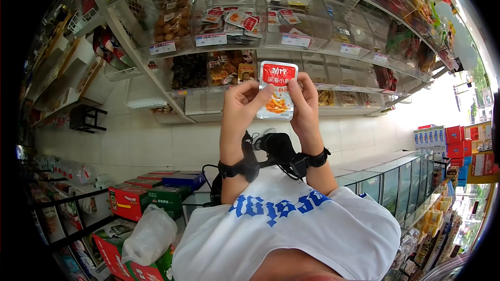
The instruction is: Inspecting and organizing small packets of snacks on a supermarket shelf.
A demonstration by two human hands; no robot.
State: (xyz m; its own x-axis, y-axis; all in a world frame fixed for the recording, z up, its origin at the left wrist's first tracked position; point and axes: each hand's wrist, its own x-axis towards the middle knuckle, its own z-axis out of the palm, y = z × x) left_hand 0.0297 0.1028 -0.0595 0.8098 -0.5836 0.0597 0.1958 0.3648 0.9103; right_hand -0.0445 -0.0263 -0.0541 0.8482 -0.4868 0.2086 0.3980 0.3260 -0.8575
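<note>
A small snack pouch [278, 103], silver-edged with a red top and a picture of orange food, is held upright between both hands. My left hand [244, 99] pinches its left side, the thumb lying across the front. On the opposite edge, my right hand [304, 99] grips with thumb and fingers. The pouch bears writing. Behind it stands a shelf of clear plastic bins; one bin [203, 4] holds several similar red and white pouches [242, 19]. Black straps with devices [318, 159] circle both wrists.
Price labels [211, 40] line the shelf edge. Stacked drink cartons [129, 199] and a white plastic bag [152, 234] are at lower left. A glass display counter [390, 183] runs along the right. A black stool [86, 119] stands on the tiled floor [136, 144].
</note>
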